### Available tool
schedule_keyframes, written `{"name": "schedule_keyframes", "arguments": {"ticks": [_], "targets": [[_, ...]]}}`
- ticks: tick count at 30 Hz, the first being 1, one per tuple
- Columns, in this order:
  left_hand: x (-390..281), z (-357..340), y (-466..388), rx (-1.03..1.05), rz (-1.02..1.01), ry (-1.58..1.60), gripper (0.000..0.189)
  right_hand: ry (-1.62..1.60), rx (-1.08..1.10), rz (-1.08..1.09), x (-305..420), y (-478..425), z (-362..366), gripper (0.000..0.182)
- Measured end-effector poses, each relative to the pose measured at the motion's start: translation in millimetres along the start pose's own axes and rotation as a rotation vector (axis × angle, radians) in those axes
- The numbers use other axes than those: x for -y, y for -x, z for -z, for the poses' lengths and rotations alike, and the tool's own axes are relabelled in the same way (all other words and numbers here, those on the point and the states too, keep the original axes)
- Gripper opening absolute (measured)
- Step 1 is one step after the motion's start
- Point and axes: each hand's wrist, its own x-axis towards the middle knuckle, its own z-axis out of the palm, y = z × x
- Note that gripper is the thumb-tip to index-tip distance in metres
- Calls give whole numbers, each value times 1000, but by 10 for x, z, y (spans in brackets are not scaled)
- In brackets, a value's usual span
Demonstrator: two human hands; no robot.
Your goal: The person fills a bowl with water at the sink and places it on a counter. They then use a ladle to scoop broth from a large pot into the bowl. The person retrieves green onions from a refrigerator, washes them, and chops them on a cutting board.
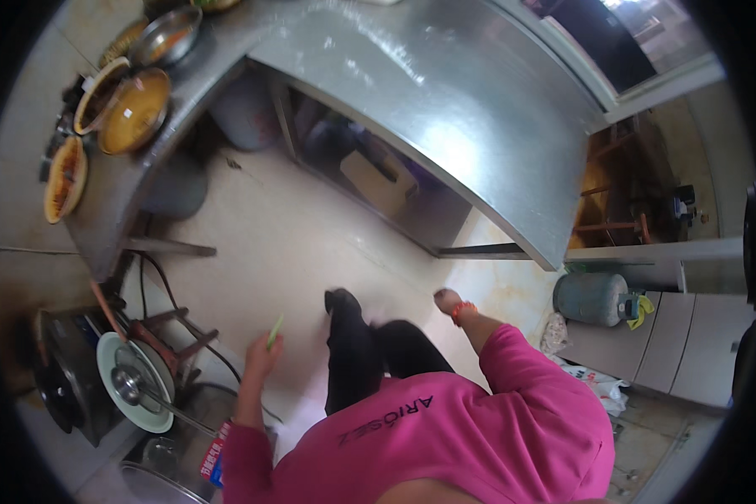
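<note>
My left hand (262,358) is shut on a slim light-green object (276,331), which sticks up past the fingers and is too blurred to name more exactly. The hand hangs above the floor, to the left of my legs. Out to the right, my right hand (446,301) hangs low over the floor, apart from the steel table. A red beaded bracelet (463,311) circles that wrist. The fingers look curled and dark at the tips, and whether anything is inside them does not show.
A stainless-steel table (403,94) spans the front. Bowls, among them a steel bowl (135,113), line the left counter. Lower left are a pale basin (107,372) with a ladle (126,384) and a wooden stool (164,334). At right lies a gas cylinder (589,298).
</note>
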Motion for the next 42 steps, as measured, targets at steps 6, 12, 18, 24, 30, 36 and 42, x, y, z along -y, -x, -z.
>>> {"name": "schedule_keyframes", "arguments": {"ticks": [6,12,18,24,30,36,42], "targets": [[-403,-355,-2081,-161,-319,-56,23,2,-60,37,259,-1997,-6,29],[-631,-1316,-3951,-168,-331,119,21,-141,-92,102,78,-3984,-138,35],[-226,-3022,-4858,112,-313,61,25,-91,-311,237,15,-5391,-196,53],[0,-4280,-5056,241,-99,290,35,51,-112,-60,90,-5954,-307,38],[198,-5307,-5382,180,-120,459,40,182,-421,579,-857,-5490,-525,35],[-207,-4773,-5544,242,620,935,49,63,-54,217,-502,-5329,-955,37],[-92,-3985,-4997,81,230,737,43,15,8,-26,542,-4808,-663,59]]}}
